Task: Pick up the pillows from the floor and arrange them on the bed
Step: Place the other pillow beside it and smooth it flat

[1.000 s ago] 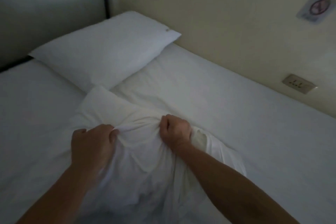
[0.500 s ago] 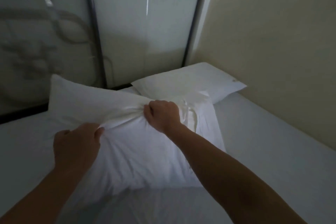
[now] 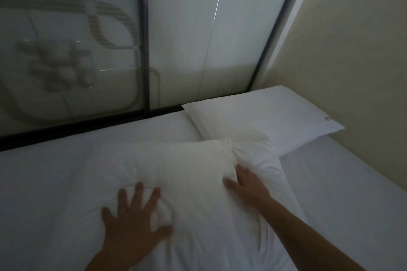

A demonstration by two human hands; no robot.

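A white pillow [image 3: 187,171] lies flat on the white bed [image 3: 341,193] in front of me, its far right corner bunched. My left hand [image 3: 132,220] rests on its near left part with fingers spread, pressing the fabric down. My right hand [image 3: 246,185] lies flat on its right side, fingers stretched toward the bunched corner. A second white pillow [image 3: 264,118] sits at the head of the bed by the right wall, partly overlapped by the first pillow's corner.
A frosted glass partition with a dark metal frame [image 3: 144,39] stands right behind the head of the bed. A beige wall [image 3: 352,50] runs along the bed's right side. Bare sheet stretches to the left and right of the pillows.
Both hands have let go of the pillow's gathered edge and now lie flat and spread on it. The pillow has dropped flat onto the bed, nearer the head.
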